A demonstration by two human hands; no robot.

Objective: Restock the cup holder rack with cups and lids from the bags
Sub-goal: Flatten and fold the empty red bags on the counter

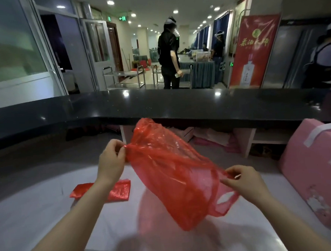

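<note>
A thin red plastic bag (169, 167) hangs stretched in the air above the white work surface (128, 224). My left hand (111, 161) pinches one edge of the bag at its upper left. My right hand (241, 180) pinches the bag by a handle loop at the lower right. The bag looks slack and see-through; I cannot make out anything inside it. No cups, lids or rack are in view.
A folded red bag (118, 190) lies flat on the white surface under my left forearm. A pink box (318, 166) with white tape stands at the right. A raised black counter (159, 106) runs across in front; people stand beyond it.
</note>
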